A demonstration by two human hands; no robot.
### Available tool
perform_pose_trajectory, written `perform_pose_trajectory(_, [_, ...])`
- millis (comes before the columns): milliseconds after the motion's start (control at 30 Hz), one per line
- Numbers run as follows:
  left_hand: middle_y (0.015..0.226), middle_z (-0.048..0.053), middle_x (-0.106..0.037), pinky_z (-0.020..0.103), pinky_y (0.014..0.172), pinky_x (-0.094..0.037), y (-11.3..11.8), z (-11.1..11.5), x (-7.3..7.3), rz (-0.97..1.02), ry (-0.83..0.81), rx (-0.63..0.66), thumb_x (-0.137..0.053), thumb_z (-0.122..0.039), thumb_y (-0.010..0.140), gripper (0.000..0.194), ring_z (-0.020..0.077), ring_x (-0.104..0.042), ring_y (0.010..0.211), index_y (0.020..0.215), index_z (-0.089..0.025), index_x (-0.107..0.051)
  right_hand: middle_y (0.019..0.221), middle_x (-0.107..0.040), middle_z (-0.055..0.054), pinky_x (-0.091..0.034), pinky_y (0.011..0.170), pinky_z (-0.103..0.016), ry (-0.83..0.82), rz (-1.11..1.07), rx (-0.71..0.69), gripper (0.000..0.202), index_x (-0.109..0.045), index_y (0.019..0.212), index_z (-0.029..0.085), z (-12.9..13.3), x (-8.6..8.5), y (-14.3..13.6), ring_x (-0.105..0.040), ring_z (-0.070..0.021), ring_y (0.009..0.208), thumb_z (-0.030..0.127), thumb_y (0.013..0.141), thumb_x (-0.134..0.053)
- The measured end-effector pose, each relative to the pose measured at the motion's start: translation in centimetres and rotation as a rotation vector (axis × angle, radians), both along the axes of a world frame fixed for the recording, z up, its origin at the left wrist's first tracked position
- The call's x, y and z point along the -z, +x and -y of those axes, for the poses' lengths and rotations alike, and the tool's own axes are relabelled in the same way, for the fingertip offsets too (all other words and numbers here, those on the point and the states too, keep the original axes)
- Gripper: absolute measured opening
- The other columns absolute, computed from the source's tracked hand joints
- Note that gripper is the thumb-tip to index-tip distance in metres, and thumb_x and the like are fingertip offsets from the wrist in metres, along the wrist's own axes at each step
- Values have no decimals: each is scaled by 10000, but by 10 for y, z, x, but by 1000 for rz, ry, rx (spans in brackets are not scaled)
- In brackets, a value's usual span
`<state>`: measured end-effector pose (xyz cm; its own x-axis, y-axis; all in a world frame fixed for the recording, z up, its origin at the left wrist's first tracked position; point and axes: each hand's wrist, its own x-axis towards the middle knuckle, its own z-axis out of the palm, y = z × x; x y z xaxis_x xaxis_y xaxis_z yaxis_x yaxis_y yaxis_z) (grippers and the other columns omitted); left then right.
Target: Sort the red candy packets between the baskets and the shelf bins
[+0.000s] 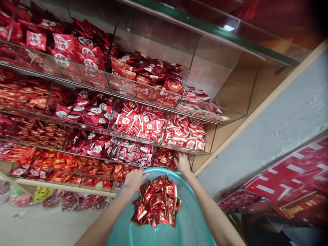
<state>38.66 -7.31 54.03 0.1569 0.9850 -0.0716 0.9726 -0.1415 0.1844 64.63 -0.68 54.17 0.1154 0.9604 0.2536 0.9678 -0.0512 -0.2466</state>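
My left hand (134, 180) grips the far left rim of a turquoise plastic basket (193, 201), its thumb pointing in over the opening. Inside the basket lies a pile of shiny red and gold wrapped sweets (159, 201). My right hand (182, 164) reaches past the far right rim into a low shelf compartment. Its fingers are stretched out beside red wrapped sweets (165, 159) there, and no packet shows in them. Part of the fingers lies behind the shelf edge, so contact with the sweets is unclear.
Stepped wooden shelves with clear dividers (189, 65) hold red packets in several rows. The wooden side panel (228, 133) stands close to my right hand, beside a grey wall (289, 109). Red printed packaging (289, 174) is at right; bagged goods (74, 200) lie below the shelves.
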Motion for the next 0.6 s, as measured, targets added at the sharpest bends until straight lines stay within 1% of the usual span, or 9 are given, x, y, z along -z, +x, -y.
perform_pose_trajectory(100, [860, 168, -643, 330, 694, -467, 0, 0, 3, -7, 22, 8, -266, -537, 843, 545, 268, -616, 848, 1015, -121, -574, 1237, -477, -171, -282, 939, -370, -34, 24, 10, 459, -446, 1231, 115, -28, -2, 3, -401, -296, 1150, 347, 842, -375])
perform_pose_trajectory(167, [847, 165, -645, 328, 686, -468, 0, 0, 4, -11, 31, 5, -264, -535, 844, 544, 264, -619, 831, 1002, -121, -580, 1251, -484, -134, -267, 963, -352, -48, 16, 0, 469, -438, 1250, 146, -45, -2, 6, -402, -271, 1165, 373, 844, -380])
perform_pose_trajectory(233, [839, 165, -645, 331, 681, -467, 0, 0, 5, -15, 37, -4, -259, -534, 845, 549, 263, -621, 818, 1000, -117, -581, 1301, -448, -94, -248, 986, -336, -55, 12, -12, 512, -409, 1279, 179, -56, 0, 8, -372, -252, 1200, 416, 825, -416])
perform_pose_trajectory(333, [842, 166, -643, 327, 679, -463, 0, 0, 5, -12, 32, -12, -257, -536, 845, 554, 265, -619, 823, 1012, -115, -577, 1354, -389, -74, -211, 1014, -333, -61, 2, -24, 580, -392, 1298, 188, -64, 7, 11, -315, -245, 1245, 479, 798, -439])
perform_pose_trajectory(433, [838, 162, -642, 312, 680, -457, 0, 0, 4, -2, 20, -8, -257, -532, 847, 550, 258, -619, 828, 1024, -117, -570, 1371, -367, -66, -178, 1030, -341, -61, -21, -27, 583, -405, 1293, 197, -66, 10, 11, -273, -246, 1270, 501, 796, -431])
perform_pose_trajectory(533, [839, 160, -641, 309, 679, -452, -1, 0, 6, -4, 27, -15, -255, -532, 848, 548, 256, -619, 824, 1036, -121, -565, 1354, -395, -58, -188, 1026, -349, -74, -126, -50, 546, -450, 1256, 211, -68, 7, 5, -266, -258, 1271, 494, 789, -462])
perform_pose_trajectory(600, [839, 159, -640, 306, 679, -448, -1, 0, 8, -4, 37, -24, -248, -534, 848, 552, 252, -617, 822, 1037, -126, -568, 1328, -422, -65, -230, 1010, -371, -78, -182, -68, 480, -481, 1216, 223, -71, 1, -2, -317, -258, 1239, 463, 801, -480])
